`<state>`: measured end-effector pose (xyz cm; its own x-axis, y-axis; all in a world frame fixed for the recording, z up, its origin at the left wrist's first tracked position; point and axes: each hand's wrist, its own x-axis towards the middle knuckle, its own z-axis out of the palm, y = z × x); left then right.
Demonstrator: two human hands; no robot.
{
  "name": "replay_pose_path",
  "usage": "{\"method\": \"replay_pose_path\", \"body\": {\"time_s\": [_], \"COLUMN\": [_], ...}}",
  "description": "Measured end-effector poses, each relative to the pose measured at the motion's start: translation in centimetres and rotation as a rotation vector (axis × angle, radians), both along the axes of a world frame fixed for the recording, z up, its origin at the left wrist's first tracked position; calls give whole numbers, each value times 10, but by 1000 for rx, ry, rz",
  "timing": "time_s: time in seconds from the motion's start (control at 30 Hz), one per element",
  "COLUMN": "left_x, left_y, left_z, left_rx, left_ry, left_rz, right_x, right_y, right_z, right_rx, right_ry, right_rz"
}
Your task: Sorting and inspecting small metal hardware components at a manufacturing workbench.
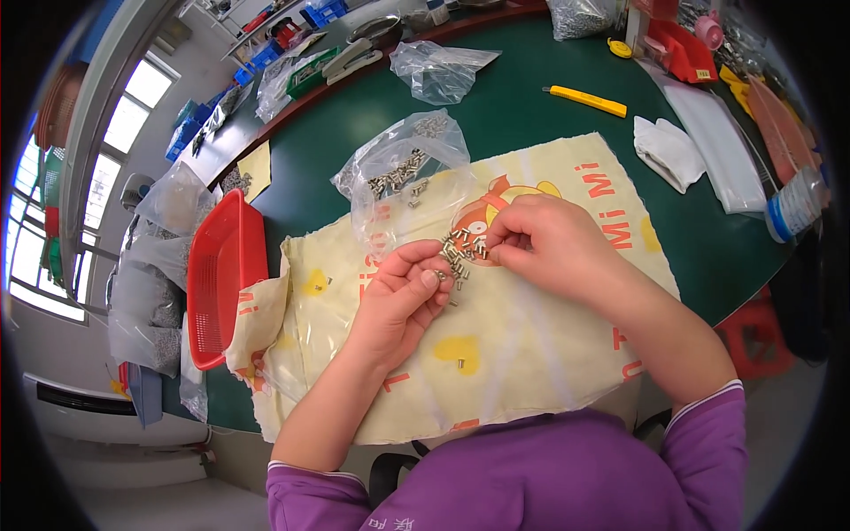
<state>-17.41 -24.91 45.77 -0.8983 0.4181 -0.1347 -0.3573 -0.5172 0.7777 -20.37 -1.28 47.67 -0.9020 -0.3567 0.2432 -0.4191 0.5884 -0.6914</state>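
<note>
A small pile of short silvery metal screws or rivets (459, 252) lies on the pale yellow printed cloth (522, 354) between my hands. My left hand (403, 296) is at the pile's left, palm partly up, fingers curled and thumb closed over a small metal piece (440, 275) at its fingertips. From the right, my right hand (544, 243) reaches the pile with thumb and fingers pinched together; what they hold, if anything, is hidden. Beyond the pile, a clear plastic bag (363, 168) lies open with more metal pieces inside. A single piece (460, 363) rests nearer me on the cloth.
A red plastic basket (227, 265) stands at the left beside bulging clear bags (150, 292). On the green table (522, 106) lie a yellow cutter knife (587, 100), a white cloth (668, 153) and another clear bag (438, 66). A bottle (794, 208) is at the right edge.
</note>
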Motion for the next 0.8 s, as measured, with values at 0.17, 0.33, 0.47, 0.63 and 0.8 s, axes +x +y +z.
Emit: {"method": "replay_pose_path", "body": {"time_s": [0.17,0.33,0.47,0.63,0.8], "left_x": [1,1,1,2,3], "left_y": [0,2,4,5,5], "left_z": [0,2,3,3,4], "left_rx": [95,74,99,116,150], "left_ry": [-57,-77,-94,-90,-101], "left_rz": [-52,-34,-15,-49,-68], "right_x": [-1,-1,0,0,0], "right_y": [0,-1,-2,-2,-1], "right_z": [-2,-2,0,-1,-2], "right_rx": [-6,0,-6,-1,-10], "right_ry": [22,21,0,1,1], "right_rz": [18,27,26,31,44]}}
